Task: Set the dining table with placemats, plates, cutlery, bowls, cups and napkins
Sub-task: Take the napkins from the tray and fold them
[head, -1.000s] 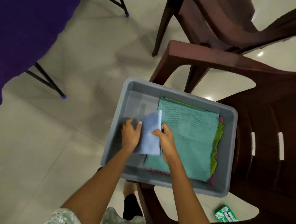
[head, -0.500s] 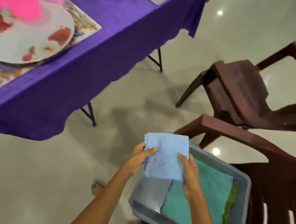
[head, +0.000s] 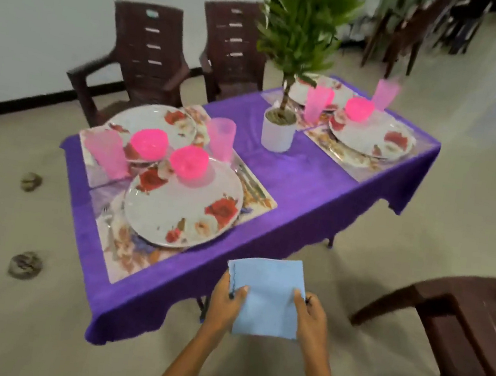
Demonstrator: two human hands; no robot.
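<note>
Dining table takes up most of the view, covered in a purple cloth, with two place settings at the near-left end and two more at the far-right end. Each one has a floral plate sitting on a patterned placemat; the nearest plate is the biggest thing on there, on its placemat. A potted plant in a white pot stands in the middle of the table between the two pairs of settings. Two brown plastic chairs are pushed up on the far side, and another brown chair is close by on the right.

Smaller stuff: pink cups like this one, and pink bowls sitting on the plates. Cutlery lies on the placemat right of the near plate, kinda blurry.

The light blue napkin is up in the air just short of the table's near edge. Left hand pinches its left edge, right hand pinches the right edge, thumbs on top.
</note>
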